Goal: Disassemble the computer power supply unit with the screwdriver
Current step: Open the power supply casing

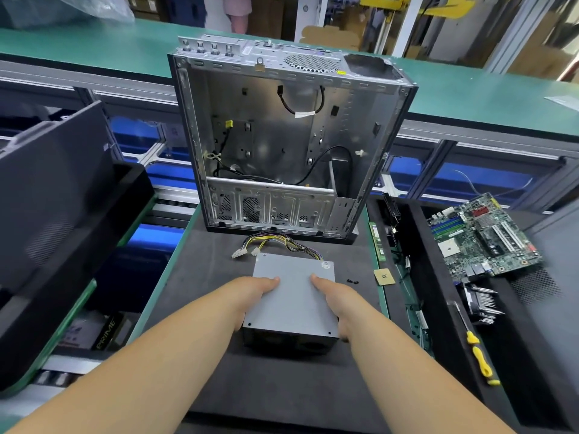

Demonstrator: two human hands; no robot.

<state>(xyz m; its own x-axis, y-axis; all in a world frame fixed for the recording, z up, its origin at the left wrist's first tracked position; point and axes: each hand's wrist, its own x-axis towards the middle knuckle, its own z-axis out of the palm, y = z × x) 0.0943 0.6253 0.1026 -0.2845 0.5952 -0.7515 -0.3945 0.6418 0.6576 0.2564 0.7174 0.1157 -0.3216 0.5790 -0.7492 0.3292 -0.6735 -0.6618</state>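
Power supply unit (293, 303) sits on the dark mat of the desk (200, 364), clasped from both sides.

Nearest, the left hand (250, 296) and right hand (336, 303) each wrap a side of the grey box, thumbs flat on its lid, fingers curled down the walls; neither holds a tool. The screwdriver (477, 350) lies well apart to the right, so reaching for it means letting go on one side, and the box could skid. Its cable bundle (275, 244) trails toward the open computer case (282, 145) just beyond and could snag if the unit is turned. Loose screws (353, 281) beside it might roll off.
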